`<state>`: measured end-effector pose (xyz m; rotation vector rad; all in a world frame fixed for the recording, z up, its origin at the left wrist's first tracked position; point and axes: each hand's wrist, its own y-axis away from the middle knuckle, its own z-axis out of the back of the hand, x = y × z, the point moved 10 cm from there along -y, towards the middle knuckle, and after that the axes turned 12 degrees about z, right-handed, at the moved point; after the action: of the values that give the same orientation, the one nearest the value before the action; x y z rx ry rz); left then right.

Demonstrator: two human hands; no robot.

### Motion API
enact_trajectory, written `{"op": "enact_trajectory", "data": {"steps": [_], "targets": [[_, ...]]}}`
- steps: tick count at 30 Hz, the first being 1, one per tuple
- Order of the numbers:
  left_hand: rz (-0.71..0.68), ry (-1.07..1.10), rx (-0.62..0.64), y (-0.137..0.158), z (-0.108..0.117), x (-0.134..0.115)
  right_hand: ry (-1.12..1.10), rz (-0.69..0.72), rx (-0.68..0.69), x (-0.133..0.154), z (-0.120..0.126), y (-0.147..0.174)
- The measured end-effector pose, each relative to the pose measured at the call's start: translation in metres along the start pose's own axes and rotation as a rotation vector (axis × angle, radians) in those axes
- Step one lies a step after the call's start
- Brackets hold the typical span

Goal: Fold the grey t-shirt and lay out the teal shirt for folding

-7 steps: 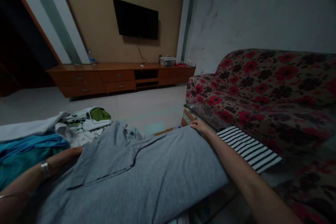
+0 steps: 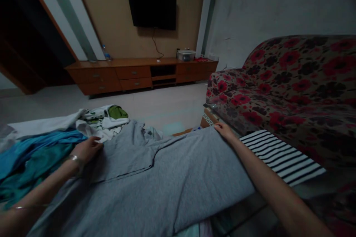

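Note:
A large grey shirt (image 2: 178,177), partly folded over itself, lies spread out in front of me. My right hand (image 2: 224,132) pinches its far right corner between thumb and fingers. At the shirt's left edge is my left hand (image 2: 86,150), wearing a metal bracelet. Its fingers are slightly bent and apart, with the tips resting at the cloth's edge. Close by on the left are a blue and teal cloth (image 2: 41,159) and a heap of white patterned clothes (image 2: 104,124) with a green piece (image 2: 117,112).
To the right lies a folded black-and-white striped cloth (image 2: 280,155) beside a floral sofa (image 2: 278,77). A cardboard box (image 2: 207,119) shows beyond my right hand. Across the floor (image 2: 155,102) stand a wooden cabinet (image 2: 133,76) and a wall-mounted television (image 2: 152,5).
My left hand has risen from beside the shirt's edge to its upper left part, with its fingers more visible. My right hand keeps its hold on the corner. The view has shifted slightly.

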<state>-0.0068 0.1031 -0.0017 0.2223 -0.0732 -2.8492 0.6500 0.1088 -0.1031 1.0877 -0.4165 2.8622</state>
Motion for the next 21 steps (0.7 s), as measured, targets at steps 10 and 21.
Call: {"op": "enact_trajectory", "data": {"steps": [10,21], "targets": [[-0.635,-0.294,0.181,0.144,-0.066,-0.077,0.248,0.072,-0.047,0.016,0.001,0.020],[-0.593,-0.286,0.391,0.070,-0.040,-0.114,0.358,0.237,-0.138,0.029,-0.005,0.034]]}}
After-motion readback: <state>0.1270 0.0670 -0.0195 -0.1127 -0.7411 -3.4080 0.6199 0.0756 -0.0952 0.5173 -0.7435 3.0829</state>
